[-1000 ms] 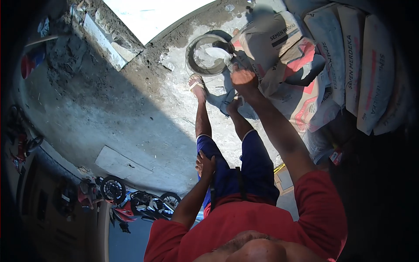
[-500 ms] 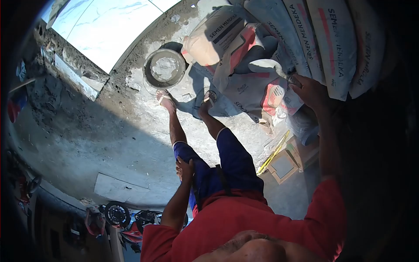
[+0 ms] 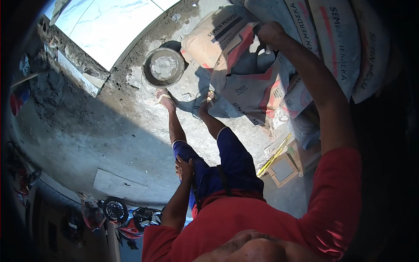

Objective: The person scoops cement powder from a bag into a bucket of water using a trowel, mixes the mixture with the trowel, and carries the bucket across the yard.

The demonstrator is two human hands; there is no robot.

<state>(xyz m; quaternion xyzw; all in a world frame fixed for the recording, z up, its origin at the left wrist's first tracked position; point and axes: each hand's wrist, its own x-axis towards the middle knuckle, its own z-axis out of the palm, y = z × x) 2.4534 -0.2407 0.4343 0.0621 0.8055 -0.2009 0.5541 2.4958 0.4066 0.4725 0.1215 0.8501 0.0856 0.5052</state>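
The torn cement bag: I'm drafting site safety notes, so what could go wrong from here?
With the right hand at the mouth of the torn cement bag, dust might puff up or powder spill over the ragged edge. That hand looks bare, so cement could get on the skin. The bucket stands just ahead of the left foot, so a careless step might knock it.
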